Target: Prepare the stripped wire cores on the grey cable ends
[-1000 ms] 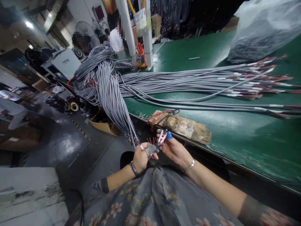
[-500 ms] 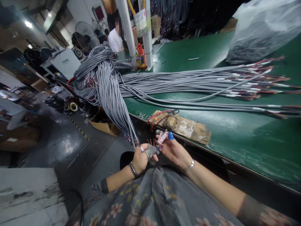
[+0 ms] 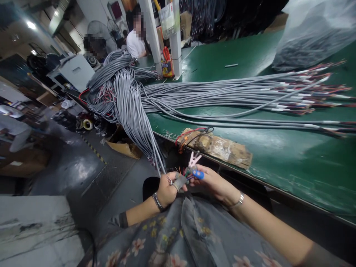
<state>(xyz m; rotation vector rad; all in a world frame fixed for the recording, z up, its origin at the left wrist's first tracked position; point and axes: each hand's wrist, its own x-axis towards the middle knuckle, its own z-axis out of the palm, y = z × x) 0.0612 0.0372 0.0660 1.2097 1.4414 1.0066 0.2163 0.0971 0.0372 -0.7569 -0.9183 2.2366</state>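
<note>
My left hand is closed around the end of a grey cable, with grey wrapping on its thumb. Thin coloured wires fan out from that cable end between my hands. My right hand, with a blue cover on one finger, pinches at these wires. A pale pink, peg-like clip sticks up by the right fingertips, its two arms spread in a V; its lower end is hidden. The thick bundle of grey cables hangs over the table edge towards my left hand.
More grey cables with stripped ends lie along the green table. A worn wooden block with red and black leads sits at its edge. A plastic bag stands back right. A person in white is beyond the posts.
My right hand has turned and closed in on the wires. The pink clip has swung from lying across the fingers to pointing up, its arms spread. My left hand has barely moved.
</note>
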